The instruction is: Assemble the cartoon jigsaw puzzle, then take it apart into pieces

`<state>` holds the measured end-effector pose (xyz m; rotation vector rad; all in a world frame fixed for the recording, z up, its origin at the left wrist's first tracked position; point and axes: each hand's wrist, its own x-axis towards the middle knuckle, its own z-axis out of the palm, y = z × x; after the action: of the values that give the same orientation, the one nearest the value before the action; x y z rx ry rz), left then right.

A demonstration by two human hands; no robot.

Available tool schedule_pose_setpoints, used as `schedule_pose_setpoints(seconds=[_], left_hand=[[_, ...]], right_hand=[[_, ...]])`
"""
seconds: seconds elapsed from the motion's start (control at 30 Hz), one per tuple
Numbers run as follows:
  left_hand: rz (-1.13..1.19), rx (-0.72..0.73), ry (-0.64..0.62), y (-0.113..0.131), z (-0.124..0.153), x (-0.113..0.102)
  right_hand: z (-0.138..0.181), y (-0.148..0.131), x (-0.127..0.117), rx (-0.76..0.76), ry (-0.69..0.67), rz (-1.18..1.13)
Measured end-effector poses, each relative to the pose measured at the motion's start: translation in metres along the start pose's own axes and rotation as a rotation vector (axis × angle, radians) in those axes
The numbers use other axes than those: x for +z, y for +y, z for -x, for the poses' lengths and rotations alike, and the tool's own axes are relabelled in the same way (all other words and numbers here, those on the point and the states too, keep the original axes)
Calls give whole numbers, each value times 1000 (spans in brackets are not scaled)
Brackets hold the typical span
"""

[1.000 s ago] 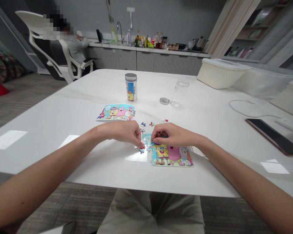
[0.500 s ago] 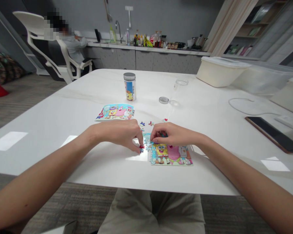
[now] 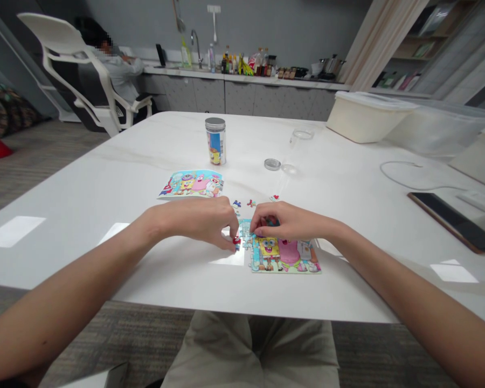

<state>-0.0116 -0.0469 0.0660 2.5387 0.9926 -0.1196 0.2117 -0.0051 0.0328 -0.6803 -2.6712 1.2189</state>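
A partly assembled cartoon jigsaw puzzle [image 3: 285,257] lies flat on the white table [image 3: 105,194] in front of me. My left hand [image 3: 204,221] is closed in a pinch on a small red and blue puzzle piece [image 3: 236,242] at the puzzle's left edge. My right hand [image 3: 289,221] rests curled on the puzzle's top edge, fingers closed on loose pieces I can barely make out. A few loose pieces [image 3: 250,203] lie just beyond my hands. A printed reference picture [image 3: 193,184] lies further left.
A lidded puzzle jar [image 3: 215,140] stands behind the picture, with a grey lid [image 3: 272,164] and a clear jar [image 3: 299,138] to its right. Plastic tubs [image 3: 366,117], a cable and a tablet [image 3: 456,221] sit at right. A person sits in a white chair [image 3: 73,59] at the back left.
My left hand shifted its pinched piece slightly along the puzzle's left edge. My right hand has barely moved.
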Motion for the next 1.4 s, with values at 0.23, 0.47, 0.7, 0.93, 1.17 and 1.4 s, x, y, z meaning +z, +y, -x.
schedule_pose_setpoints(seconds=[0.23, 0.47, 0.7, 0.93, 1.17, 1.4], left_hand=[[25, -17, 2, 3, 0, 0], [-3, -20, -50, 4, 1, 0], [-23, -23, -98, 5, 2, -3], [-6, -59, -114, 9, 4, -1], [-4, -87, -128, 11, 6, -2], [66, -7, -110, 9, 2, 0]], right_hand=[[0, 1, 0, -17, -6, 3], [0, 1, 0, -16, -9, 1], [0, 2, 0, -21, -6, -6], [0, 0, 1, -6, 21, 0], [2, -4, 0, -51, 64, 20], [2, -9, 9, -73, -58, 10]])
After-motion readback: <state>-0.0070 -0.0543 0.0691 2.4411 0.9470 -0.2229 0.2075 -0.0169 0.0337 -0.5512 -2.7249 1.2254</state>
